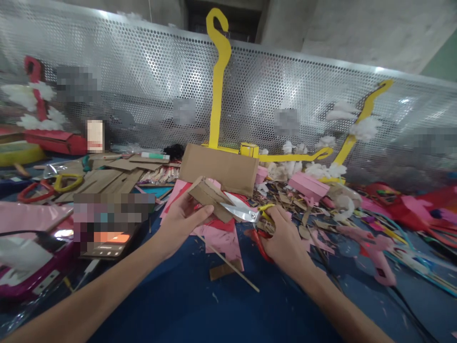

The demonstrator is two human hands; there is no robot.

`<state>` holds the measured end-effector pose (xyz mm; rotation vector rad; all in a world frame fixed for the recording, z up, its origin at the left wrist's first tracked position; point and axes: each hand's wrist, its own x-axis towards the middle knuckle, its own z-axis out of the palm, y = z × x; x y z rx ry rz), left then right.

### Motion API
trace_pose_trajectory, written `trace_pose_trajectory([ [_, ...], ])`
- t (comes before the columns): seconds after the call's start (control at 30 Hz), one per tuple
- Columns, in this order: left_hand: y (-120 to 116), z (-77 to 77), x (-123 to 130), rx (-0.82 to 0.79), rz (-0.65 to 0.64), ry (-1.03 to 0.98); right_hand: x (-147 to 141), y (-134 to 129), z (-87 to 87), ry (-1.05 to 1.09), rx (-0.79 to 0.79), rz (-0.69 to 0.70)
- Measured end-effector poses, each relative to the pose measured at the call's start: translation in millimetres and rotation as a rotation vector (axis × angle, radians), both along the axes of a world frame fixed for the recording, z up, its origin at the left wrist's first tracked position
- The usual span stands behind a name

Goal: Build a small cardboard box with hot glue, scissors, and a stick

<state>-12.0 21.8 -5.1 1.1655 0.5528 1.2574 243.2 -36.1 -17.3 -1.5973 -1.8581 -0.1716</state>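
Observation:
My left hand (pixel 182 216) pinches a small folded piece of brown cardboard (pixel 210 196), thumb on its near face. From the right, my right hand (pixel 282 233) grips scissors (pixel 244 213) with yellow and red handles. The scissor blades are parted and point left, at the right side of the cardboard piece. Beneath and behind the hands lie pink and red paper sheets (pixel 223 243). A thin wooden stick (pixel 232 267) and a cardboard scrap (pixel 223 270) rest just below them on the blue table (pixel 200 309).
Behind stands a cardboard panel (pixel 218 169) near a tall yellow hook (pixel 217 85). A pink glue gun (pixel 374 250) with a cord and a pink box (pixel 309 186) are on the right. A phone (pixel 107 238) and red-handled scissors (pixel 35 190) lie left. A perforated metal screen (pixel 143 85) spans the back.

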Motion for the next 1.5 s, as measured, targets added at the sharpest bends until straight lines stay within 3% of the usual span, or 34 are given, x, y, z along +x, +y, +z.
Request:
trace_pose_trajectory([
  [0.33,-0.1,-0.2,-0.3,0.072,-0.024,0.075,-0.9,-0.9,1.1,0.044,-0.07,0.144],
  [0.97,1.4,-1.8,0.7,0.145,0.021,0.121,7.6,4.4,-0.9,0.033,-0.043,0.101],
  [1.2,6.7,-1.2,-0.4,0.14,0.065,0.035,6.9,4.7,-0.7,0.064,-0.106,0.225],
  [1.5,10.6,-1.4,-6.0,0.235,0.025,0.035,7.4,5.6,2.0,0.099,-0.162,0.23],
])
